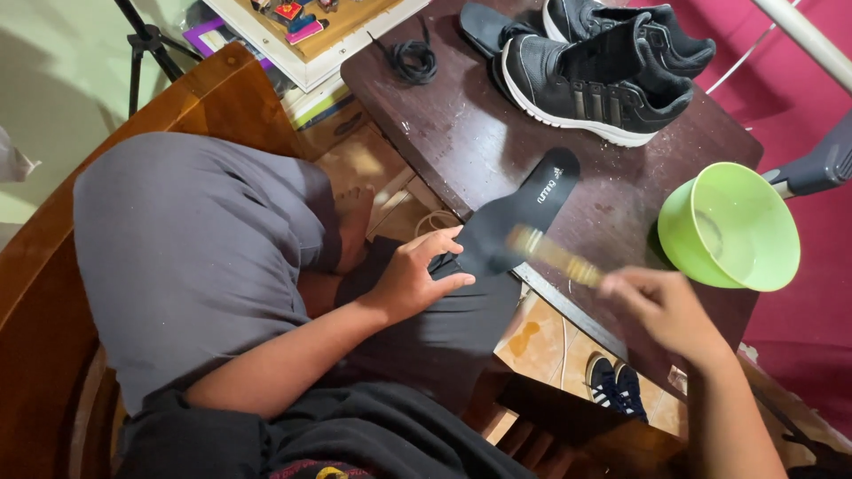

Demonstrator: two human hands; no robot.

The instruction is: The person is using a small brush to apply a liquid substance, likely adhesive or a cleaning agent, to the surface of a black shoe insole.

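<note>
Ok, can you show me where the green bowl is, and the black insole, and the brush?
green bowl (pixel 770 232): head view, on its right inner wall.
black insole (pixel 524 213): head view, on its middle, on the table.
brush (pixel 552 254): head view, on its blurred tan handle, held by the right hand (pixel 661 306).

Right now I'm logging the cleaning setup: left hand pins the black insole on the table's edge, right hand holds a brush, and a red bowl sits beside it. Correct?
Not quite: the bowl is green, not red, as the head view shows. The left hand does pin the black insole at the table edge, and the right hand holds the blurred brush.
</note>
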